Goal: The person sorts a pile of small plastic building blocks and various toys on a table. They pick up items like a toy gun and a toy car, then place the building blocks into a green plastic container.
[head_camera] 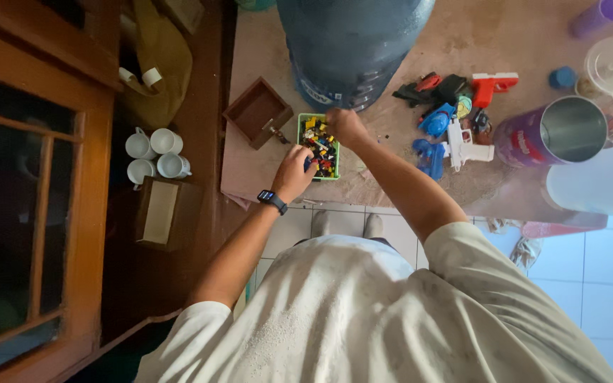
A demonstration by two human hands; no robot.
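Four white cups (155,154) sit well left of the hands. The left hand (294,172), fingers curled, rests on the one green tray (318,147) of small toy bricks, apparently mid-sorting (the tray looks full). The right hand (344,125) hovers closed above its far edge; its contents cannot be told. Right: several toy guns (462,117).

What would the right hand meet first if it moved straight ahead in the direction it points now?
Probably the big blue water jug. The right hand sits at the far end of the green tray of small toys and points at the jug's base just beyond; depth is unclear.
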